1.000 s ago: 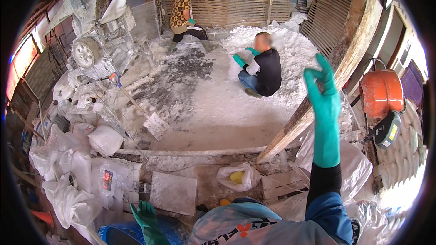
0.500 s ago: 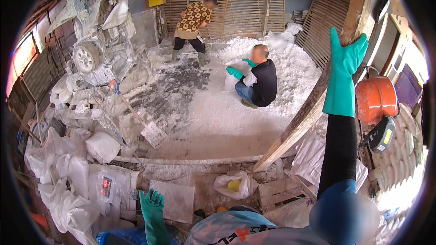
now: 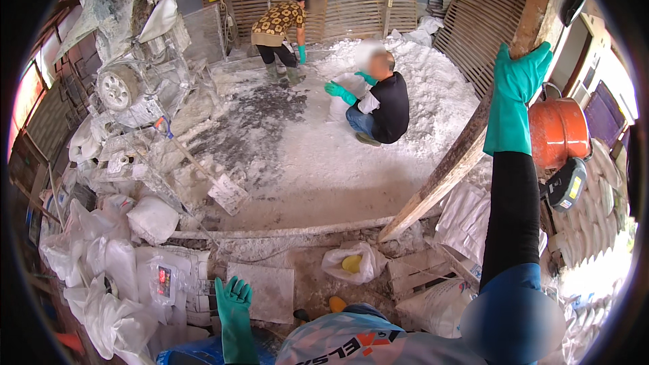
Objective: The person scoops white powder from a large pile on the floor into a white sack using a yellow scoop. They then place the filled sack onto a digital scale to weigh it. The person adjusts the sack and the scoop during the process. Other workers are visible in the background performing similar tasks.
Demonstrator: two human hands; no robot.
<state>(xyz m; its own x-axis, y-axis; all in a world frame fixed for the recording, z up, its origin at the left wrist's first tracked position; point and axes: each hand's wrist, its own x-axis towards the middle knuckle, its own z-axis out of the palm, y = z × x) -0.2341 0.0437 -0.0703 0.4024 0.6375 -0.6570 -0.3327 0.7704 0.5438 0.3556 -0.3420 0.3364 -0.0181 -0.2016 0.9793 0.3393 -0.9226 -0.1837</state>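
White powder covers the workshop floor (image 3: 324,162), where two other people crouch and bend over the heap. Raised high, the right hand (image 3: 515,88) — green-gloved — has its fingers (image 3: 534,57) wrapped on a leaning wooden beam (image 3: 453,162). Low down, the left hand (image 3: 233,297) hangs spread and empty above white sacks (image 3: 122,263).

Right hand (image 3: 517,98), in a green glove, is raised and rests against a slanted wooden beam (image 3: 460,155). Left hand (image 3: 233,297), also gloved, hangs low with fingers spread above white sacks (image 3: 128,270). Two other people work at a white powder pile (image 3: 433,88). An orange drum (image 3: 558,132) stands right of the beam.
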